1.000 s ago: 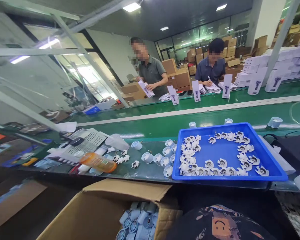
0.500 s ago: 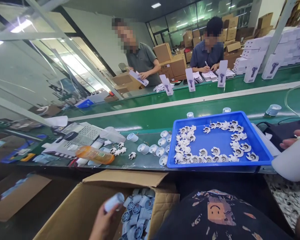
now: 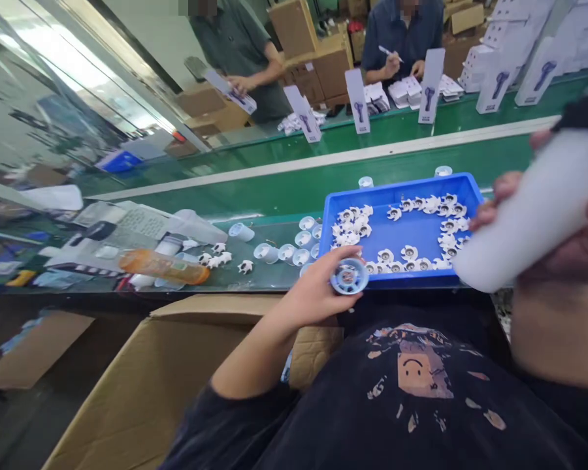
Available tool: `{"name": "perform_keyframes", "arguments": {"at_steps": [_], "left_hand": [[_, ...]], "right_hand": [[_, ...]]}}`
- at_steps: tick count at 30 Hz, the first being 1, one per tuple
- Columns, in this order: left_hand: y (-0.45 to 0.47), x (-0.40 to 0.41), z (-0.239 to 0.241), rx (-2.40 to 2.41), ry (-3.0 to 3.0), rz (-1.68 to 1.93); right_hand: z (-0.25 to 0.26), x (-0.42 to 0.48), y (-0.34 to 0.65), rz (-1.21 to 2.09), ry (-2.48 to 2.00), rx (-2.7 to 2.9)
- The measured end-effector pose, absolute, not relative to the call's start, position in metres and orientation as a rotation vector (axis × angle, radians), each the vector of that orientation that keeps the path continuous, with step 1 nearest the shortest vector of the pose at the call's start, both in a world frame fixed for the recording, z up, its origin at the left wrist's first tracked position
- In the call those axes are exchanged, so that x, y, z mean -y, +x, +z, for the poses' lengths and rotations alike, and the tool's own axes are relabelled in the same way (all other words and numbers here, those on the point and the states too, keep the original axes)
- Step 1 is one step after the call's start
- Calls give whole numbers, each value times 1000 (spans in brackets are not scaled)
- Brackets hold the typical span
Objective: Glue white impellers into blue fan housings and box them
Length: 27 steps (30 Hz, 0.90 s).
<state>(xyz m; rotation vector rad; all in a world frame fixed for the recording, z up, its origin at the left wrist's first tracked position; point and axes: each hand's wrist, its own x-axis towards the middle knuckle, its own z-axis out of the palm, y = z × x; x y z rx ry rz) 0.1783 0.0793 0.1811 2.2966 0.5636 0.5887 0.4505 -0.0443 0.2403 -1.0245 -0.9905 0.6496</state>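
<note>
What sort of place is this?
Probably a factory assembly line for handheld fans: a green conveyor belt, a blue tray of white impellers, and printed fan boxes.

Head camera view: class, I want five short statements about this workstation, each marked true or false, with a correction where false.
1. The left hand holds a small round part. True.
2. The blue tray holds nothing. False: many small white pieces lie in it.
3. The right hand grips a large white body. True.
4. The orange bottle stands upright. False: it lies on its side on the bench.
5. The cardboard box sits on the bench beside the blue tray. False: it stands lower, in front of the bench.
</note>
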Motion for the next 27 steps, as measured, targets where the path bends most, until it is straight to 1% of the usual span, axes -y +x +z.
{"name": "perform_keyframes", "arguments": {"at_steps": [3, 5, 9, 13, 18, 22, 25, 27], "left_hand": [[236, -65, 182, -223, 2434, 509], [258, -57, 182, -157, 2447, 536], [275, -43, 181, -193, 2408, 660], [282, -38, 178, -180, 2338, 685], [285, -37, 179, -211, 2332, 613], [282, -41, 173, -231, 2258, 472], [267, -56, 160, -310, 2200, 306], [245, -73, 150, -476, 2161, 267]], "right_hand": [[259, 26, 430, 735, -929, 1053], [261, 23, 429, 728, -989, 1139], [257, 31, 429, 658, -1077, 1203], [252, 38, 425, 548, -1025, 1130], [252, 35, 419, 531, -919, 1112], [251, 34, 419, 620, -908, 987], [238, 43, 442, 640, -940, 920], [223, 53, 468, 548, -1040, 949]]}}
